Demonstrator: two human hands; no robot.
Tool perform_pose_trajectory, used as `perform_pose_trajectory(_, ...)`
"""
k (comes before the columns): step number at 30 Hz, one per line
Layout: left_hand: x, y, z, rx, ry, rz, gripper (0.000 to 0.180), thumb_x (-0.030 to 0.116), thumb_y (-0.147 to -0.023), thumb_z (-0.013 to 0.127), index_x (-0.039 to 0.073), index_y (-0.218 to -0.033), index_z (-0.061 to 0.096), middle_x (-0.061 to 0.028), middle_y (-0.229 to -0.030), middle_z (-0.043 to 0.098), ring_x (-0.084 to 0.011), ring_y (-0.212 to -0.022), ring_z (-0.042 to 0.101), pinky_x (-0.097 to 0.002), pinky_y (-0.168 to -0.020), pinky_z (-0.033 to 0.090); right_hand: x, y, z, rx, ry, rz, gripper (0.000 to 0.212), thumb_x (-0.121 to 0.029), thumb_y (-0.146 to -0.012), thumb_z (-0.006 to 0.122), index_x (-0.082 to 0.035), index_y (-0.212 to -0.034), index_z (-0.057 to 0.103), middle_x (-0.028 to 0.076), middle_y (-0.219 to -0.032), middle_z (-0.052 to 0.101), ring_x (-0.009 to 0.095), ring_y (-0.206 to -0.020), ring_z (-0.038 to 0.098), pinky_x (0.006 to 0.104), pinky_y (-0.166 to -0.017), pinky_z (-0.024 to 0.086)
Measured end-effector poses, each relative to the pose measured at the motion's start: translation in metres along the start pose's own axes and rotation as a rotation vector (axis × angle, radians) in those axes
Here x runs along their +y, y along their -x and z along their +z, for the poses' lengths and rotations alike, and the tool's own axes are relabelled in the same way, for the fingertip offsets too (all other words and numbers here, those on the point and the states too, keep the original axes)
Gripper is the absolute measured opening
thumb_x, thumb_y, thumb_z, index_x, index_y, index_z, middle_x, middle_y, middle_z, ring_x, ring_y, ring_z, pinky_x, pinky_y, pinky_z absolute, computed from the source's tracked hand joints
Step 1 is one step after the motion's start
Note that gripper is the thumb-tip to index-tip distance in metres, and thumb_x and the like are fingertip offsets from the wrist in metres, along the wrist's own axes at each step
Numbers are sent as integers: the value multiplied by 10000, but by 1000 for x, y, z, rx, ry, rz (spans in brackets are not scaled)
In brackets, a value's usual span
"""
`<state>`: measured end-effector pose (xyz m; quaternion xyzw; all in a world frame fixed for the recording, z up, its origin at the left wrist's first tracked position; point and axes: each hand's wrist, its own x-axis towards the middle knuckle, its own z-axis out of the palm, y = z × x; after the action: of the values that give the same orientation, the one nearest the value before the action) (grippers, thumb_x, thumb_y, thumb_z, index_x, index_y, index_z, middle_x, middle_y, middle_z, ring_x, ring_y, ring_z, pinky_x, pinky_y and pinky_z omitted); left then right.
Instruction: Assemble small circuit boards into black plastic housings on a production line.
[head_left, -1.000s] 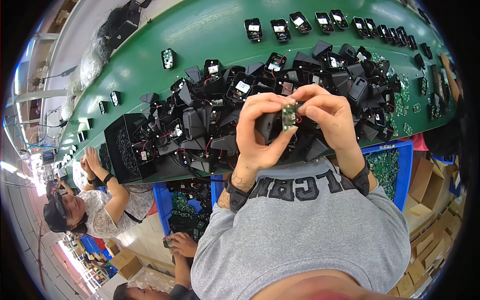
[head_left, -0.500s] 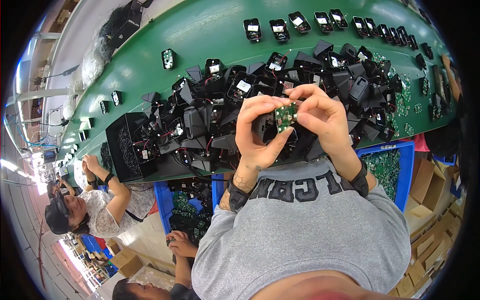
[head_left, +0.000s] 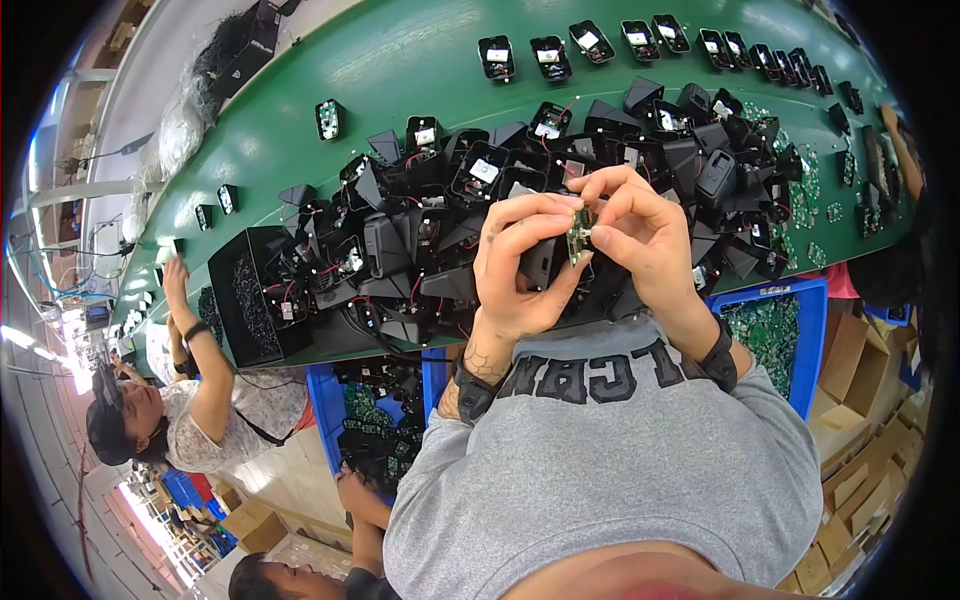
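My left hand (head_left: 515, 262) grips a small green circuit board (head_left: 577, 240) by its edges, thumb below and fingers above. The board is turned almost edge-on, above a heap of black plastic housings (head_left: 390, 250). My right hand (head_left: 648, 235) is closed at the board's right side. Its thumb tip meets a tiny pale part on the board, and its forefinger reaches the top edge. The fingers hide much of the board. Many housings in the heap lie open, with red wires and white labels inside.
Green table (head_left: 400, 70) with a row of open housings (head_left: 550, 58) along the far side. Loose circuit boards (head_left: 808, 195) lie at right. A black bin (head_left: 262, 300) of small dark parts stands left. Blue crates (head_left: 815, 345) flank me below the table edge. Two co-workers are at left.
The circuit board has turned from showing its face to nearly edge-on between my hands. One co-worker at left has raised an arm toward the table; the other's hands have shifted.
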<state>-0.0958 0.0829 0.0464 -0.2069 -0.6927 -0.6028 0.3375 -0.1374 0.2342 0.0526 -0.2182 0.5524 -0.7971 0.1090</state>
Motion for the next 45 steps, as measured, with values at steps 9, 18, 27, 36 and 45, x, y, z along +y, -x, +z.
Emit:
perform_pose_trajectory(9, 9, -5, -3, -91, -124, -17, 449, -89, -630, 723, 19, -1049, 605, -145, -1050, 601, -272, -963, 617, -354, -829, 500, -4, -5, -12, -108, -70, 166, 119, -19, -770, 684, -19, -727, 572, 83, -1017, 531, 173, -989, 535, 315, -905, 419)
perform_pose_trajectory(18, 4, 3, -2, -71, 3, -126, 411, -66, -649, 724, 24, -1028, 595, -140, -1025, 617, -255, -950, 612, -339, -843, 478, -6, -6, -20, -120, -126, 325, 191, 23, -698, 743, -39, -728, 565, 44, -944, 533, 130, -913, 522, 265, -831, 419)
perform_pose_trajectory(27, 7, 18, 5, 29, 411, -534, 470, 36, -763, 716, -2, -1180, 503, -85, -1084, 557, -171, -1006, 554, -306, -920, 428, 1, 5, -15, -119, -234, 266, 275, -27, -688, 781, -72, -789, 530, 39, -988, 531, 129, -923, 527, 285, -833, 449)
perform_pose_trajectory(36, 19, 4, 6, 8, 455, -649, 496, -11, -786, 589, -25, -1257, 436, -120, -1121, 552, -220, -1068, 586, -346, -949, 458, -10, 3, -16, -94, -154, 311, 378, -74, -730, 772, -19, -1043, 567, 80, -1154, 535, 156, -1045, 551, 307, -915, 457)
perform_pose_trajectory(45, 25, 4, 5, -94, 225, -681, 470, -44, -785, 573, 18, -1237, 464, -56, -1100, 513, -116, -1000, 525, -253, -873, 451, -13, 7, -13, -59, -163, 291, 287, 34, -768, 720, -20, -990, 547, 78, -1127, 534, 146, -976, 567, 269, -768, 524)
